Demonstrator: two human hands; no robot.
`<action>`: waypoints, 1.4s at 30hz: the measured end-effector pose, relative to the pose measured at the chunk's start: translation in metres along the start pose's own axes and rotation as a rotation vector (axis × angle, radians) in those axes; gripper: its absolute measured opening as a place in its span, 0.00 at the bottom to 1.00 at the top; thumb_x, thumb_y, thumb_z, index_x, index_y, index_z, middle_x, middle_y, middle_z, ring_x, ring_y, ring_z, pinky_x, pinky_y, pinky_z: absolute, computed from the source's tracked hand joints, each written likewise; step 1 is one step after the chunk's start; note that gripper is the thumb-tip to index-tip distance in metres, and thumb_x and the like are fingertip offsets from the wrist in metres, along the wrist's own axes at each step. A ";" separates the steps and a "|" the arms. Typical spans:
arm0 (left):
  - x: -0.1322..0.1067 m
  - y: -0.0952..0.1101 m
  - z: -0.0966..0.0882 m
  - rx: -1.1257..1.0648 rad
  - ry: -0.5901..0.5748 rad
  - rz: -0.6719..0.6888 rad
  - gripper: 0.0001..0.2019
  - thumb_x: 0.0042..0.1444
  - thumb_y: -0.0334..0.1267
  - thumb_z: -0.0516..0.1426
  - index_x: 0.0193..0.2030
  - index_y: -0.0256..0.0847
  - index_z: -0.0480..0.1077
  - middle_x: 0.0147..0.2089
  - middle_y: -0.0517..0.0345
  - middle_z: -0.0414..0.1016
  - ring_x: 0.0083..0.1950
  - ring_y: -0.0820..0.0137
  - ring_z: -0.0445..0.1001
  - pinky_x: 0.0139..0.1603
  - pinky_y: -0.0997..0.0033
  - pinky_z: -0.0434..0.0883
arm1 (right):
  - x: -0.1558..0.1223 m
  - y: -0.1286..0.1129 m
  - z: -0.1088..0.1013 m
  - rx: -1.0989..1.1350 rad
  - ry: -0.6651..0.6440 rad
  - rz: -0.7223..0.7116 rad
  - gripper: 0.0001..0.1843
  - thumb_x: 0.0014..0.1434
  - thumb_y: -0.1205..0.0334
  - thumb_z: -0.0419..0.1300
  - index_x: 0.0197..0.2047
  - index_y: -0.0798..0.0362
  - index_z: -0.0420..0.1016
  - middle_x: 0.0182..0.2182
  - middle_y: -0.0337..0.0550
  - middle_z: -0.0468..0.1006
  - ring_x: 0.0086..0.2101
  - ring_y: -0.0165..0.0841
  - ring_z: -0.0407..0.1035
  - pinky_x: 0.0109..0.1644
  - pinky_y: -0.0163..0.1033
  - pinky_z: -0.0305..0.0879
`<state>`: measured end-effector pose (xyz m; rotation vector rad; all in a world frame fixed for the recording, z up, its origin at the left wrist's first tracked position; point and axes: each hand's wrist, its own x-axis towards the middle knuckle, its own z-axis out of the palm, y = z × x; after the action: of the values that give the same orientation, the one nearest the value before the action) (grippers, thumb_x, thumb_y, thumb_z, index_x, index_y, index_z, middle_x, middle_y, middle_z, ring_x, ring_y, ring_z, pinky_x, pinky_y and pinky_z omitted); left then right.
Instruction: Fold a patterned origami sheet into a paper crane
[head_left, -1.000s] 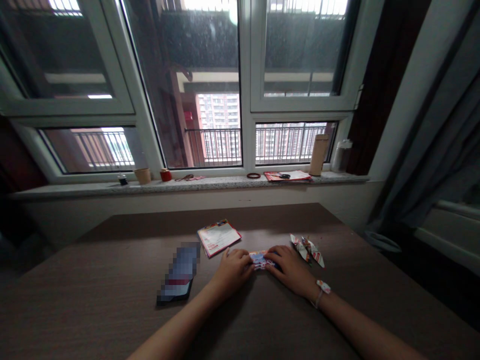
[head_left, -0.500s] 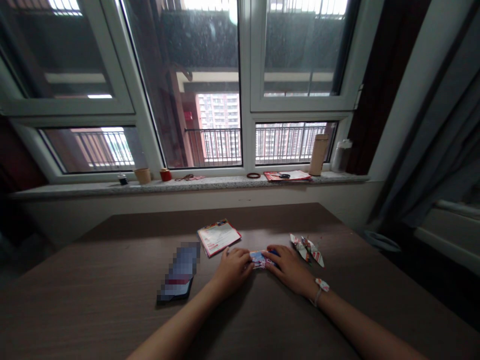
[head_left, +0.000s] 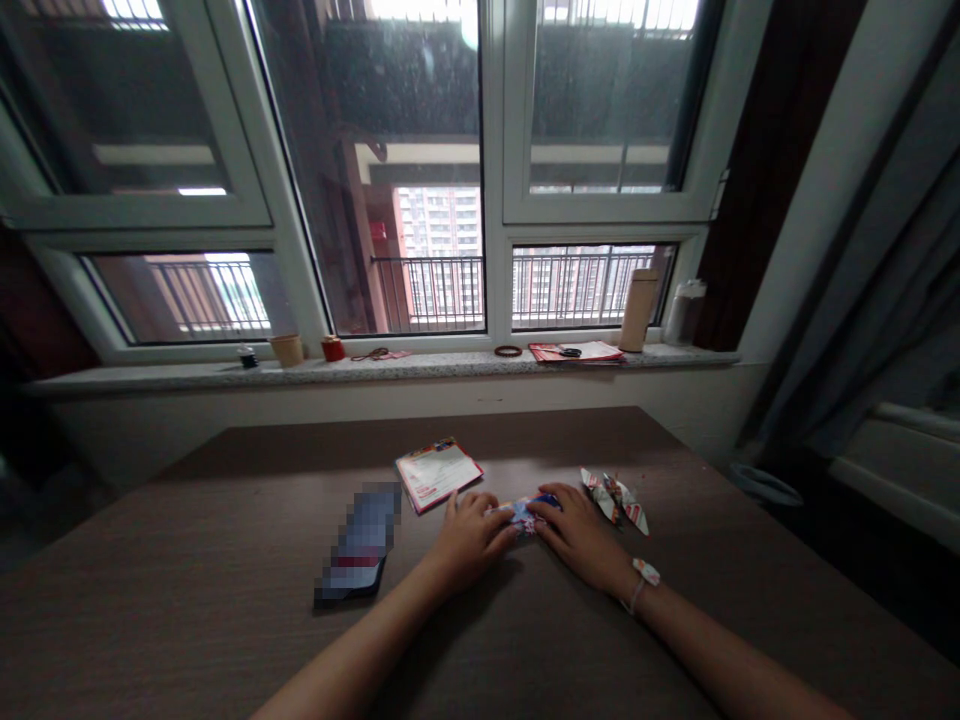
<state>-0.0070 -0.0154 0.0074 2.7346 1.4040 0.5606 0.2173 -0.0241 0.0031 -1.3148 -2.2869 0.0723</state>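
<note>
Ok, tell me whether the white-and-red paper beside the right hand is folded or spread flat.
Folded: the white-and-red paper beside the right hand shows pointed, angled flaps, not one flat sheet.

My left hand [head_left: 469, 540] and my right hand [head_left: 585, 540] are bare, and so are my forearms [head_left: 367, 650], right down to the lower edge of the view. My left wrist [head_left: 429, 578] is bare too. Around my right wrist [head_left: 621, 574] I wear a thin, pale band [head_left: 634, 598]. A small whitish piece [head_left: 646, 571] sits on it, longer than wide, with orange-red marks too small for me to make out. My forearms look slim, narrowing towards the wrists.
</note>
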 end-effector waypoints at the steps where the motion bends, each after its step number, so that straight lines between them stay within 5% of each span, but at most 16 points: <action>1: -0.001 0.002 -0.002 -0.002 0.005 0.010 0.17 0.65 0.52 0.49 0.54 0.53 0.70 0.52 0.54 0.71 0.55 0.59 0.65 0.62 0.43 0.53 | 0.000 -0.001 -0.001 -0.009 0.022 -0.008 0.16 0.66 0.56 0.52 0.55 0.43 0.72 0.55 0.46 0.67 0.56 0.41 0.59 0.62 0.50 0.54; 5: -0.003 0.006 -0.007 -0.025 0.001 0.045 0.17 0.64 0.53 0.51 0.53 0.54 0.72 0.49 0.55 0.72 0.51 0.60 0.65 0.59 0.49 0.58 | 0.000 -0.004 -0.001 -0.068 0.069 -0.006 0.15 0.65 0.62 0.53 0.52 0.42 0.75 0.49 0.46 0.70 0.51 0.41 0.61 0.58 0.49 0.57; 10: -0.005 0.009 -0.007 -0.051 0.003 0.051 0.16 0.64 0.51 0.51 0.51 0.51 0.74 0.47 0.54 0.73 0.49 0.61 0.65 0.56 0.53 0.60 | 0.000 -0.009 -0.002 -0.094 0.025 0.012 0.15 0.65 0.59 0.53 0.52 0.41 0.75 0.44 0.46 0.73 0.47 0.41 0.64 0.56 0.51 0.58; 19: -0.007 0.019 -0.007 -0.225 -0.044 0.105 0.13 0.65 0.45 0.52 0.46 0.49 0.77 0.46 0.55 0.77 0.53 0.64 0.69 0.67 0.45 0.47 | -0.001 0.008 0.000 0.004 -0.097 0.006 0.20 0.68 0.58 0.46 0.60 0.42 0.68 0.61 0.43 0.67 0.62 0.40 0.57 0.67 0.63 0.36; 23: -0.006 0.015 -0.003 -0.237 -0.029 0.099 0.11 0.64 0.43 0.53 0.45 0.49 0.77 0.46 0.56 0.78 0.55 0.63 0.69 0.67 0.44 0.45 | -0.001 0.008 -0.001 0.003 -0.091 0.007 0.20 0.67 0.60 0.47 0.60 0.43 0.68 0.62 0.44 0.65 0.63 0.41 0.54 0.67 0.58 0.44; 28: -0.005 0.012 -0.002 -0.191 -0.014 0.058 0.10 0.63 0.41 0.55 0.44 0.50 0.77 0.49 0.56 0.78 0.56 0.61 0.68 0.66 0.42 0.47 | -0.001 0.001 -0.003 0.003 -0.012 0.040 0.18 0.64 0.62 0.52 0.56 0.47 0.72 0.57 0.50 0.69 0.57 0.40 0.62 0.63 0.49 0.57; 34: -0.006 0.018 -0.009 -0.220 -0.084 0.111 0.11 0.65 0.42 0.53 0.41 0.51 0.78 0.47 0.58 0.79 0.58 0.62 0.68 0.68 0.39 0.42 | -0.002 0.009 -0.001 0.106 -0.095 0.002 0.19 0.66 0.60 0.49 0.58 0.46 0.69 0.62 0.47 0.65 0.62 0.39 0.57 0.69 0.57 0.41; 42: -0.007 0.013 0.000 -0.130 -0.018 0.033 0.12 0.62 0.39 0.56 0.51 0.54 0.73 0.56 0.56 0.73 0.60 0.59 0.65 0.66 0.34 0.45 | 0.001 0.014 0.001 0.173 -0.144 -0.044 0.21 0.67 0.60 0.48 0.61 0.44 0.66 0.65 0.45 0.60 0.64 0.36 0.52 0.70 0.56 0.37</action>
<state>-0.0007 -0.0289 0.0070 2.6582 1.2732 0.6048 0.2273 -0.0162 -0.0016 -1.2040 -2.3676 0.3520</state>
